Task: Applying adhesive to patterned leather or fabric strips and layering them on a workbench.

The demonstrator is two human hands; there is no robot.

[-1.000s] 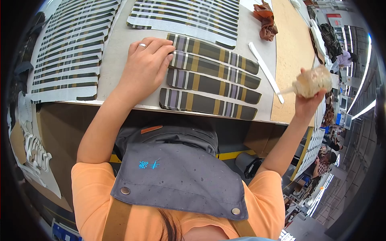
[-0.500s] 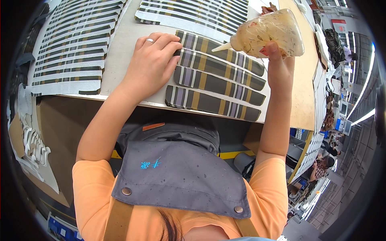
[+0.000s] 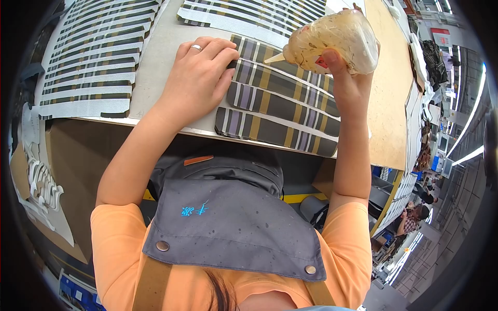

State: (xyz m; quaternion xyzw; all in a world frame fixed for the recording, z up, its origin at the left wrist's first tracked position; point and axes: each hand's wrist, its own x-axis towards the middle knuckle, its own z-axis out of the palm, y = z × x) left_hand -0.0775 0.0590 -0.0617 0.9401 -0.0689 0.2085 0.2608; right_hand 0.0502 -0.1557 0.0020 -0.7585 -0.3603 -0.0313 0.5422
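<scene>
My right hand [image 3: 350, 85] grips a cloudy squeeze bottle [image 3: 350, 32] with a narrow nozzle, its thumb across the side. The bottle is tipped on its side and its nozzle tip [image 3: 267, 62] points left, just over the upper strips. Several dark plaid strips [image 3: 280, 106] with purple, white and mustard bands lie in overlapping rows at the table's near edge. My left hand [image 3: 201, 75], with a ring on one finger, lies palm down with its fingertips at the left ends of the upper strips. Its fingers are slightly bent and grip nothing visible.
White-edged plaid strips [image 3: 93, 62] lie in rows at the left, with another set [image 3: 249, 20] at the far side. The pale table [image 3: 155, 88] ends close to my apron [image 3: 233, 223]. Right of the bottle is a bare wooden board [image 3: 389, 114]. A person [image 3: 412, 215] sits far right.
My right hand and the bottle have shifted left, taking the nozzle nearer the strips' left ends. My left hand stays at those ends, a touch farther right and up.
</scene>
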